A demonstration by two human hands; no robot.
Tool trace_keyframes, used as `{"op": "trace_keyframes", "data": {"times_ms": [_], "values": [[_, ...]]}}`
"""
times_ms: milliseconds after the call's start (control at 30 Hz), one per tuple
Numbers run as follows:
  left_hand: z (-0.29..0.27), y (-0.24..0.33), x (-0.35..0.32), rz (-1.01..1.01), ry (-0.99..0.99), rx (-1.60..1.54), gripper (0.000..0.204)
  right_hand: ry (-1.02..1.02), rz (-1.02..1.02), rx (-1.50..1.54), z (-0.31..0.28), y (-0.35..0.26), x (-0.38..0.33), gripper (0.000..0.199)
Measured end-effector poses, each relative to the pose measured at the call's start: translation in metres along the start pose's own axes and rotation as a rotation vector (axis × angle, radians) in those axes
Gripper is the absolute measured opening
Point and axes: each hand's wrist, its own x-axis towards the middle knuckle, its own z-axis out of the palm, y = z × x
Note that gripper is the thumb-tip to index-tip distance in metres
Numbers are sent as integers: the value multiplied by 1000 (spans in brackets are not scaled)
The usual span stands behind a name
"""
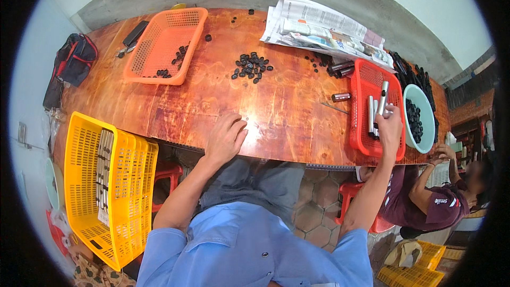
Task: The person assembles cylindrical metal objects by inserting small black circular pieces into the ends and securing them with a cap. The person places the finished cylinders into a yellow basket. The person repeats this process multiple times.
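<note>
Glossy wooden desk (297, 111) below a pale wall (419, 0), with one silver tube (383, 95) in my right hand (390, 127)

The reddish-brown desk runs along the wall, seen from above my lap. At its right end stands one red basket (357, 127); over it I hold the single silver tube, tilted, the fingers of my right hand clamped on its lower part. At least two more silver tubes (371, 114) lie in this basket; my hand partly covers them, so an exact count is not possible. My one free hand, the left hand (226, 141), rests at the near edge, fingers loosely bent, thumb slightly apart from them.

Just right of the red basket is one pale green bowl (419, 95) of black caps, too heaped to count. Mid-desk lies one loose cluster of similar caps (252, 66), roughly thirty, several overlapping. One dark red tube (341, 97) lies alone left of the red basket; at least two dark tubes (341, 68) lie near one pile of newspapers (319, 26).

Toward the left: one orange basket (183, 18) with scattered small black pieces (180, 55), and nested yellow crates (135, 180) bearing rows of pale tubes (103, 165). One other person (425, 196) sits at right.
</note>
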Motion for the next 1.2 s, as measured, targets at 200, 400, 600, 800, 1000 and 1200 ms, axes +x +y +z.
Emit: {"op": "trace_keyframes", "data": {"times_ms": [200,400,600,800,1000,1200], "values": [[15,-11,20,-580,-189,-1073,38,-315,-184,663,27,-75,-75,47],[20,20,60,-694,-181,-1568,53,-603,-289,633,146,-136,-131,48],[17,-36,49,-821,46,-1590,40,-763,-410,656,189,-172,-132,30],[13,-53,52,-799,35,-1530,48,-331,-474,400,250,-172,-62,25],[12,-54,48,-757,55,-1604,50,-173,-715,221,275,-179,-61,19],[13,-60,43,-759,56,-1685,46,-129,-719,242,272,-177,-71,12]]}}
